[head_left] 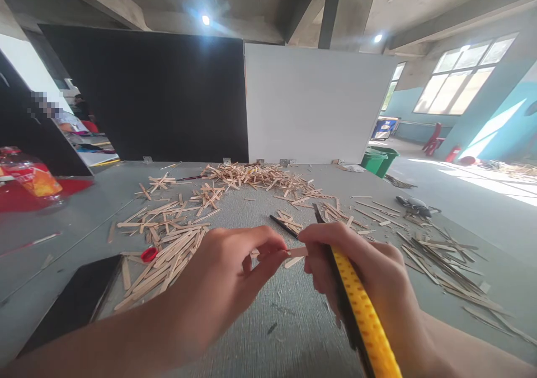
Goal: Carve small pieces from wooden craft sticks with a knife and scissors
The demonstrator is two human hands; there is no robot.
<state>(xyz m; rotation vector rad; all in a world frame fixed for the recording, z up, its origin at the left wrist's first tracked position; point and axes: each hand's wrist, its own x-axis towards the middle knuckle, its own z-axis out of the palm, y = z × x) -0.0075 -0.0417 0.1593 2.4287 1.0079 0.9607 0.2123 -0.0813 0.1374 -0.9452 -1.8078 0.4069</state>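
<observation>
left hand (239, 263) pinches wooden craft stick (298, 252); right hand (384, 274) wraps yellow-handled tool (361, 299); stick likely light, stiff, snappable; best gripped near end.

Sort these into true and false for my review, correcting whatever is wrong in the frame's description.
1. The right hand holds a yellow tool. True.
2. The left hand is empty. False: the left hand pinches a thin stick.
3. A red cap lies left of both hands. True.
4. The bottle is at the picture's right edge. False: the bottle is near the left edge.
5. The white panel stands right of the black panel. True.
6. The bins are red. False: the bins are green.
</observation>
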